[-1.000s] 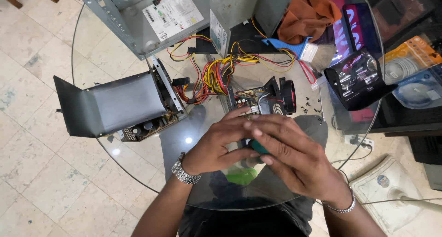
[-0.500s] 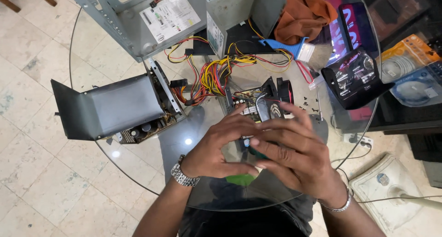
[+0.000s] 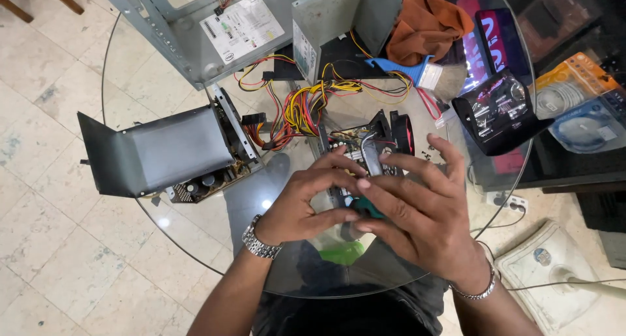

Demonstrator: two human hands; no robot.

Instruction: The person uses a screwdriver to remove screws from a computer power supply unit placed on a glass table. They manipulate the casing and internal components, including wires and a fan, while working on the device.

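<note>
Both hands have drawn slightly apart since the earlier frame, exposing more of the small green part between them.

Left hand pinches the green part with thumb and fingers; right hand grips it from the other side, fingers spread; the part sits over the near edge of the glass table, just in front of the circuit board; open metal case lies well to the left, wire bundle behind.

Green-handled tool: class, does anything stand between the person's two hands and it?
Nothing visible does. Both the left hand and the right hand already close around the green-handled tool, fingers touching it, above the glass table. The fingers hide most of the tool.
</note>
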